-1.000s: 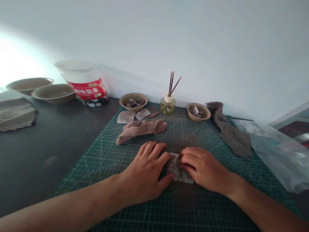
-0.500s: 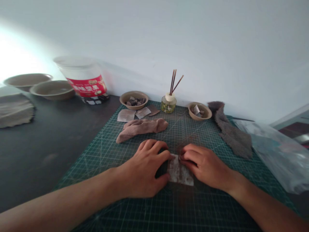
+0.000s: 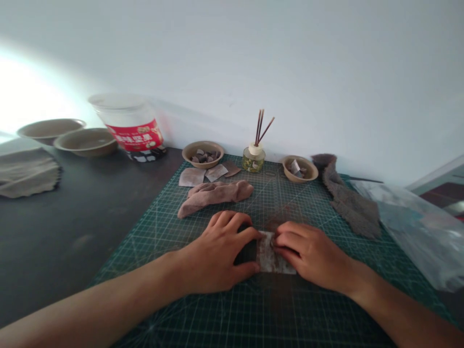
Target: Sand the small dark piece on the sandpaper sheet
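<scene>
We judge the work under way, the sheet (image 3: pixel 267 254) at lower centre being brown-streaked, what is left unclear; our left hand (image 3: pixel 222 256) touches its edge, grip apart; our right hand (image 3: pixel 309 252) bunches over it, clamped on what we cannot tell.

The left hand (image 3: pixel 225 255) touches the left edge of a stained pale sheet (image 3: pixel 267 255) on a green mat (image 3: pixel 217 319); the right hand (image 3: pixel 310 253) rests on its right side. Beyond lies a rumpled brown cloth (image 3: pixel 215 194).

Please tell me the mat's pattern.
The mat shows pale grid lines on green in the head view.
</scene>
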Demonstrator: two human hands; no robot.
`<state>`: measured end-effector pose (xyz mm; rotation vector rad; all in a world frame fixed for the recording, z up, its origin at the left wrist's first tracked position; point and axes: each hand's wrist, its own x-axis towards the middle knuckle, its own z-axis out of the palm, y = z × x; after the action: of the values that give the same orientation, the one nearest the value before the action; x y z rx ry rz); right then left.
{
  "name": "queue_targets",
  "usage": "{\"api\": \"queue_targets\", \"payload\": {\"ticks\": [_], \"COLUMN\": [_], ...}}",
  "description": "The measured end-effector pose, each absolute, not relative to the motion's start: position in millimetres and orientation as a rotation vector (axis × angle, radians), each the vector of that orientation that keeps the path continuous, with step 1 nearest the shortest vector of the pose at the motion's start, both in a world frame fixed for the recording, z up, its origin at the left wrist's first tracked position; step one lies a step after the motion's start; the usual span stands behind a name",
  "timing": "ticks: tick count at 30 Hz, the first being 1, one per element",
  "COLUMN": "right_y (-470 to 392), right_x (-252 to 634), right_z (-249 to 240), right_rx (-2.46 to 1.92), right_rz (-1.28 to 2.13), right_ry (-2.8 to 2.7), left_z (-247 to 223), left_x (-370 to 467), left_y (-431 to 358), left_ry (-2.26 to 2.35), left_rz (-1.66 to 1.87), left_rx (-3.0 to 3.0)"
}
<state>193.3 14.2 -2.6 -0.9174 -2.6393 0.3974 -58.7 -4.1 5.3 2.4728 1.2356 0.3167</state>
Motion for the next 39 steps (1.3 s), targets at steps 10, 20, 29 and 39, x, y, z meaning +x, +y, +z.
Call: {"api": "queue_targets", "payload": {"ticks": [10, 20, 29, 39], "right_y": [19, 21, 19, 24], "right_x": [197, 192, 192, 194], "right_z": [13, 11, 15, 15], "right_rx": [-0.843, -0.822, -0.765, -0.727], "right_rz": [0.475, 0.556, 0.681, 0.715], "right_ry": [-2.807, -2.835, -2.839, -2.819], "left_z": [4, 4, 5, 5], "left_x": [-54, -53, -54, -53], "left_y": [-7, -6, -7, -7], "left_ry": [1.278, 1.292, 1.294, 1.283], "left_rz": [0.378, 0.376, 0.374, 0.384], "left_rx": [2.445, 2.425, 2.437, 2.423]}}
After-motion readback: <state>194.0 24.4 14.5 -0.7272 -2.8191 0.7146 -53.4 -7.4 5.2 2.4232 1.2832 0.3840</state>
